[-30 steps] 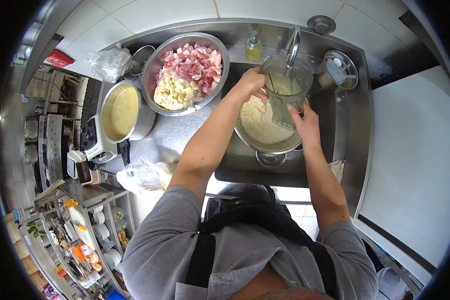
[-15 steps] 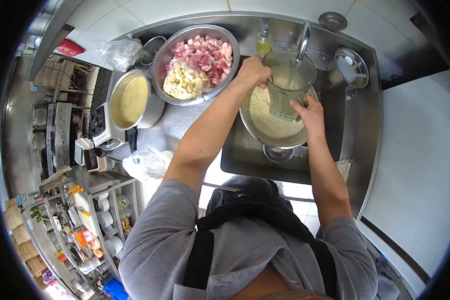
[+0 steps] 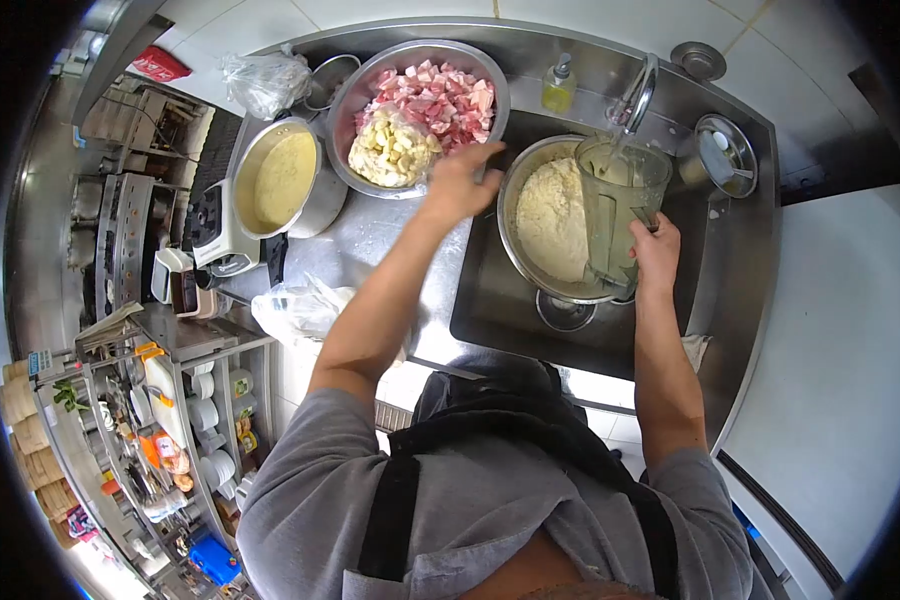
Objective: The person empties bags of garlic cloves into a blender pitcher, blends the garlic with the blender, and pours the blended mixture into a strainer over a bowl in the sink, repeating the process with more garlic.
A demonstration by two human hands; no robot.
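My right hand [image 3: 656,248] is closed around the handle of a clear blender jar [image 3: 618,182], which is tilted beneath the faucet [image 3: 644,95]. The jar overlaps the right side of a steel bowl [image 3: 508,228] in the sink, and pale, lumpy food [image 3: 548,222] fills that bowl. My left hand [image 3: 460,186] hangs between this bowl and a larger steel basin [image 3: 338,115], fingers spread and holding nothing. Pink meat chunks [image 3: 445,100] lie in the basin beside a plastic bag of pale pieces like peeled garlic cloves [image 3: 394,148].
Left of the basin stands a steel pot [image 3: 322,205] of yellowish liquid, beside a white appliance [image 3: 222,235]. A soap bottle [image 3: 559,85] and a small steel container [image 3: 725,150] stand behind the sink [image 3: 480,320]. Plastic bags [image 3: 305,308] lie at the counter's front edge.
My left hand has let go of the blender jar and moved left toward the basin. My right hand still holds the jar, now by its handle. The view has shifted slightly.
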